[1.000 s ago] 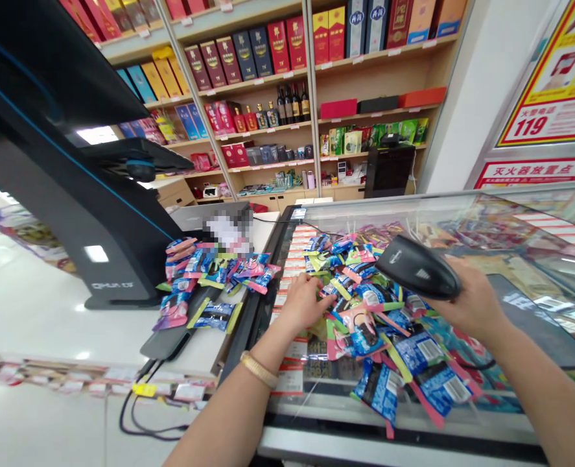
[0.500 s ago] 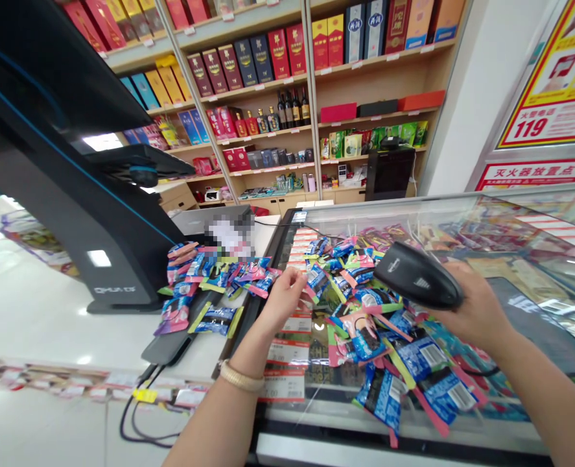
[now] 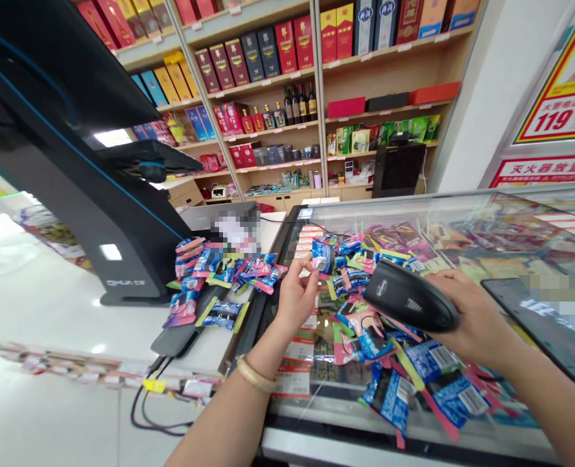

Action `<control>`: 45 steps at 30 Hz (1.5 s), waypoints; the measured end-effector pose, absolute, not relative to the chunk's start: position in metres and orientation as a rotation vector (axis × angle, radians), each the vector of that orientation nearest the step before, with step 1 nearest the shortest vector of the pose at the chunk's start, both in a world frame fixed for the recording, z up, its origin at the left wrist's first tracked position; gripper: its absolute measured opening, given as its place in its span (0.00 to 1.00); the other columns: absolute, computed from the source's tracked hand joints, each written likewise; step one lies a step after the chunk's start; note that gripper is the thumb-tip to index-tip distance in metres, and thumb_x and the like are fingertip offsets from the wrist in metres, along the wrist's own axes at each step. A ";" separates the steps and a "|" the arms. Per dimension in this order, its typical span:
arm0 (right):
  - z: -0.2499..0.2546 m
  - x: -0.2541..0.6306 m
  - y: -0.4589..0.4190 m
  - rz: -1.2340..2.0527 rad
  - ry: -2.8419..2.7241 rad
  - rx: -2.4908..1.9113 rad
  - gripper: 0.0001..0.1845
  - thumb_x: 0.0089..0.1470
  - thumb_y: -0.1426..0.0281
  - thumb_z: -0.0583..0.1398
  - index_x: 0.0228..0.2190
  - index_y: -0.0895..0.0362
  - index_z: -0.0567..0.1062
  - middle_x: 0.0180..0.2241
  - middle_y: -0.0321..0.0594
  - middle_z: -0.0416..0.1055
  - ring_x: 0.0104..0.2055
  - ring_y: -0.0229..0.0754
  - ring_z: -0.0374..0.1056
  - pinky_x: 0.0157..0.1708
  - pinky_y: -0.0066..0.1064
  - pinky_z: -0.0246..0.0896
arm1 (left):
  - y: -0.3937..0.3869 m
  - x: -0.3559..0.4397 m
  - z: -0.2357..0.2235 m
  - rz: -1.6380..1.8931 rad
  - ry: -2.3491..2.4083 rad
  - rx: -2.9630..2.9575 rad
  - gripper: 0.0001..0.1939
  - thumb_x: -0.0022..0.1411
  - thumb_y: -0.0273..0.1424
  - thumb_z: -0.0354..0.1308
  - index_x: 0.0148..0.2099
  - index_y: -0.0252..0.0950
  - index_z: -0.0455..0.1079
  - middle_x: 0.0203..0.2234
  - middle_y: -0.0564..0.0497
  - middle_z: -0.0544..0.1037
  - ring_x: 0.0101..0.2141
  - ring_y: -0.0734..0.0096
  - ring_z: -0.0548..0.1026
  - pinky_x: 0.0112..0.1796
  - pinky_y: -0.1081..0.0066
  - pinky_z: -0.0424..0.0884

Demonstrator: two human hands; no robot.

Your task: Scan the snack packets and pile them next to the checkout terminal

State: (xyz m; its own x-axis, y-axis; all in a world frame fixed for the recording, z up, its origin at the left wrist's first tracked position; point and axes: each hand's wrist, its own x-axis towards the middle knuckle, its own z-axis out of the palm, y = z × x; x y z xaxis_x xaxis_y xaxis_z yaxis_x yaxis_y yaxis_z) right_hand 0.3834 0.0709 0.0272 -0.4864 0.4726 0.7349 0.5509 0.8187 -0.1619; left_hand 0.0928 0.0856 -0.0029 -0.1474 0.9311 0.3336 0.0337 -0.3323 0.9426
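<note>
- Glass counter (image 3: 338,405) bears a loose packet heap (image 3: 428,357); shelves (image 3: 389,78) stand behind.
- Left hand (image 3: 295,295) pinches one blue packet (image 3: 323,257) by its edge, at the heap's far left.
- Right hand (image 3: 476,318) has fingers wrapped round a scanner (image 3: 408,297).
- Packet looks light, soft and slick; its crimped ends probably offer the safest hold.

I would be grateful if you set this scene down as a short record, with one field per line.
Left hand: the hand pinches a small blue packet at the fingertips
Left wrist: pale bracelet
Right hand: the other hand grips a black handheld scanner
Under the scanner: loose pile of blue-and-pink packets on a glass-topped counter
Left of the counter: second cluster of packets, near a black display stand
Background: shelves with boxes and dark bottles
</note>
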 end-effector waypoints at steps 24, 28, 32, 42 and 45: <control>0.021 0.385 0.072 -0.101 -2.222 -0.786 0.10 0.59 0.61 0.60 0.38 0.52 0.76 0.32 0.40 0.78 0.30 0.45 0.70 0.35 0.38 0.63 | 0.085 0.095 -0.006 1.569 1.165 1.492 0.14 0.62 0.38 0.62 0.36 0.39 0.60 0.60 0.38 0.73 0.31 0.67 0.84 0.31 0.61 0.84; 0.015 0.390 0.075 -0.157 -2.202 -0.802 0.14 0.60 0.60 0.59 0.44 0.52 0.77 0.34 0.43 0.80 0.32 0.47 0.72 0.36 0.40 0.65 | 0.085 0.092 -0.001 1.639 1.158 1.512 0.14 0.63 0.38 0.62 0.35 0.39 0.60 0.57 0.39 0.76 0.29 0.68 0.83 0.30 0.63 0.84; 0.013 0.396 0.080 -0.260 -2.154 -0.782 0.15 0.61 0.58 0.58 0.45 0.51 0.76 0.32 0.41 0.79 0.32 0.47 0.72 0.32 0.38 0.66 | 0.092 0.067 0.012 1.897 1.287 1.404 0.14 0.63 0.38 0.63 0.36 0.39 0.60 0.53 0.41 0.78 0.30 0.71 0.82 0.29 0.68 0.82; 0.012 0.399 0.081 -0.226 -2.093 -0.823 0.10 0.57 0.59 0.60 0.39 0.49 0.73 0.27 0.40 0.73 0.29 0.48 0.70 0.28 0.37 0.65 | 0.111 0.003 0.012 1.968 1.764 0.932 0.10 0.64 0.33 0.59 0.36 0.41 0.59 0.29 0.55 0.75 0.22 0.73 0.78 0.23 0.74 0.75; 0.004 0.404 0.081 -0.156 -2.070 -0.970 0.09 0.57 0.59 0.61 0.38 0.49 0.73 0.30 0.44 0.73 0.33 0.51 0.70 0.35 0.42 0.67 | 0.108 0.002 0.013 1.891 1.900 0.939 0.04 0.64 0.29 0.55 0.40 0.40 0.61 0.28 0.55 0.74 0.25 0.68 0.80 0.29 0.68 0.78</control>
